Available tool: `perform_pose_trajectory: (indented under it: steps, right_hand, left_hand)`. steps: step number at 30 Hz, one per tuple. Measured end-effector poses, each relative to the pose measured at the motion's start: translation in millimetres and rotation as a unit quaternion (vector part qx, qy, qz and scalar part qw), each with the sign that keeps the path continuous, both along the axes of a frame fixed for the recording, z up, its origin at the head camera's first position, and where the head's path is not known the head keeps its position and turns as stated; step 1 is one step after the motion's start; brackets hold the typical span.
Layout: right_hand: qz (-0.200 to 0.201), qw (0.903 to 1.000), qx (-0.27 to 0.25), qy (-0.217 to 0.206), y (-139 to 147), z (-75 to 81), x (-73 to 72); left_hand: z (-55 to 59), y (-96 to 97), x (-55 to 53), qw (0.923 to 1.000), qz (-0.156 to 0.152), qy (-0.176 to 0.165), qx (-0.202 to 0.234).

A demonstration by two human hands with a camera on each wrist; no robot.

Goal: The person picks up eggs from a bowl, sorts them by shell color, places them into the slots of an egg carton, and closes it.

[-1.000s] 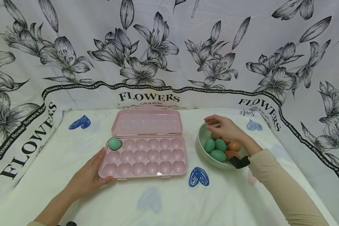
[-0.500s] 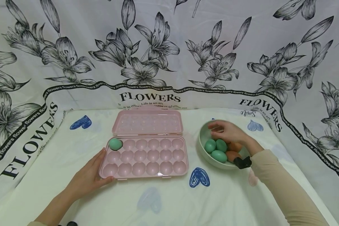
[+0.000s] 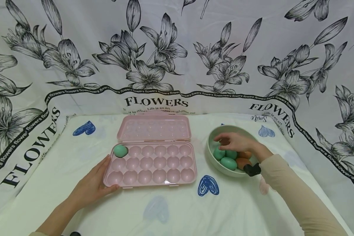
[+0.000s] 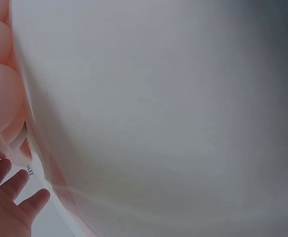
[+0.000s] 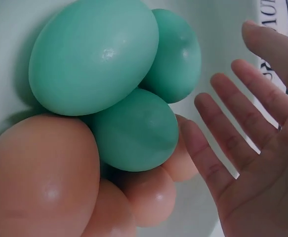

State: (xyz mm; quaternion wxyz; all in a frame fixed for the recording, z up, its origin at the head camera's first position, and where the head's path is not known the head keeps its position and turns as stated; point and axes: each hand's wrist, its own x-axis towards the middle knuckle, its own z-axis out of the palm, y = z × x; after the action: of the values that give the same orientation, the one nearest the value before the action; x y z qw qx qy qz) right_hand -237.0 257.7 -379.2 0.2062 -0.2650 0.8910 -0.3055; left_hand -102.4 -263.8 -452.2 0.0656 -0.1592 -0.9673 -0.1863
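Note:
My left hand (image 3: pixel 87 183) touches the near left corner of a pink egg tray (image 3: pixel 159 177), thumb along its front edge and fingers on its side. In the left wrist view, the fingers of the left hand (image 4: pixel 10 197) lie fairly straight against it. One green egg (image 3: pixel 120 151) sits in the far left cup. My right hand (image 3: pixel 239 142) hovers over a pale green bowl (image 3: pixel 213 137) on the right. With fingers extended, the right hand (image 5: pixel 262 133) holds nothing beside three green eggs (image 5: pixel 94 59) and several brown eggs (image 5: pixel 40 177). Some eggs are partly hidden.
The tray's hinged lid (image 3: pixel 153 127) lies back behind it. A white cloth with heart prints (image 3: pixel 208 185) covers the surface. Flower-printed fabric (image 3: pixel 165 49) stands behind and at both sides. A black wrist strap (image 3: pixel 252 169) hangs over the bowl's near rim.
My right hand dips lower into the bowl, then shifts toward its left side above the green eggs. The left hand and the tray stay in place.

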Motion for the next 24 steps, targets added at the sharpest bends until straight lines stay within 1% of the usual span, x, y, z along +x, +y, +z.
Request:
perform_pose_trajectory:
  steps: [6,11,14,17,24]
  right_hand:
    - [0.011,0.9994,0.032,0.003,-1.6,-1.6,-1.5]
    - [0.034,0.9972,0.062,0.026,-0.6,-2.7,-1.6]
    - [0.039,0.9955,0.080,0.034,-0.5,-2.2,-0.7]
    - [0.038,0.9944,0.094,0.030,-0.8,-1.3,0.0]
    - [0.059,0.9905,0.121,0.026,-1.1,-0.9,-0.2]
  left_hand:
    - [2.6,0.5,1.0,1.0000,0.001,-0.003,0.001]
    - [4.9,0.9,1.5,1.0000,0.001,-0.009,0.003]
    - [5.6,1.2,1.4,1.0000,0.001,-0.007,0.003]
    - [6.4,1.4,1.3,1.0000,0.000,-0.008,0.004]
    - [6.9,2.3,1.1,1.0000,-0.003,-0.001,0.004]
